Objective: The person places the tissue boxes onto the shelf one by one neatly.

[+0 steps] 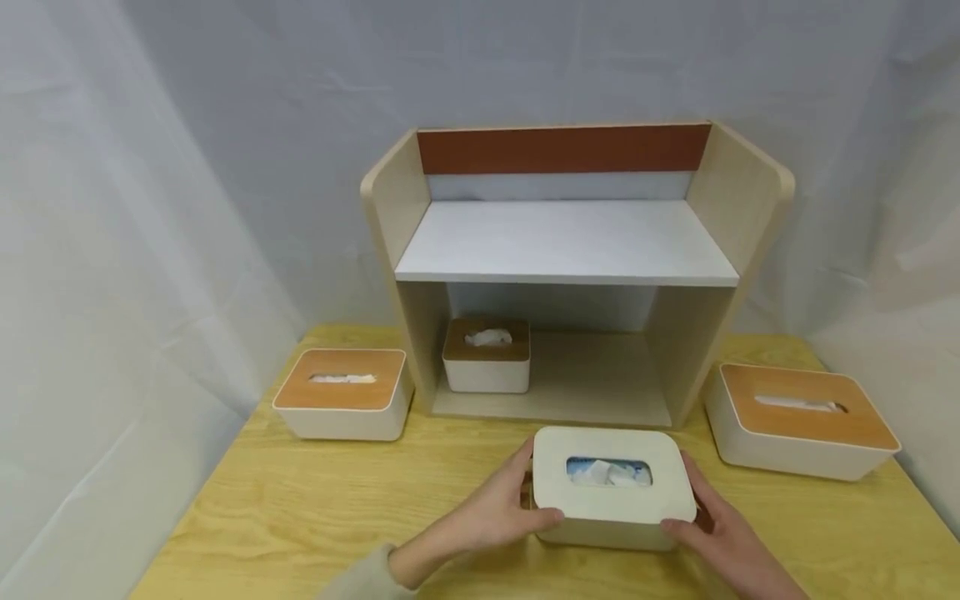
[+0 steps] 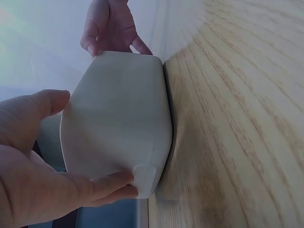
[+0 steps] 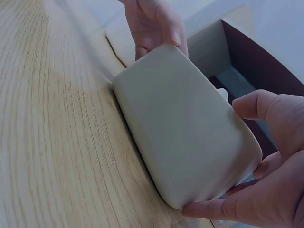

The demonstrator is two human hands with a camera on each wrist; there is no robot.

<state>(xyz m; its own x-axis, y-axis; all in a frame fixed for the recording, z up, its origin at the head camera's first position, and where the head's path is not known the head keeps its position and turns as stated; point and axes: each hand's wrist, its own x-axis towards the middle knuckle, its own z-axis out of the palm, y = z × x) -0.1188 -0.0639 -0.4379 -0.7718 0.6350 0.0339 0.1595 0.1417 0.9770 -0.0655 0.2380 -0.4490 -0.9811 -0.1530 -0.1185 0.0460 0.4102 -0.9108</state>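
A white tissue box [image 1: 615,533] with a plain white lid and a tissue showing in its slot is between both hands, close over the table in front of the shelf. My left hand [image 1: 498,508] grips its left end, thumb at the near top edge and fingers round the side. On the opposite end, my right hand [image 1: 720,529] holds it the same way, thumb at the near right corner. In the left wrist view the box's smooth side [image 2: 118,109] faces the camera. From the right wrist, its long side [image 3: 180,128] shows, with the bottom edge right at the wood.
Behind stands a two-tier wooden shelf [image 1: 562,242]. A small brown-topped tissue box [image 1: 487,375] sits at the left of its lower tier. Other wood-topped tissue boxes stand beside it: one to the left [image 1: 345,421], one to the right [image 1: 802,450]. White sheeting hangs around the table [image 1: 300,517].
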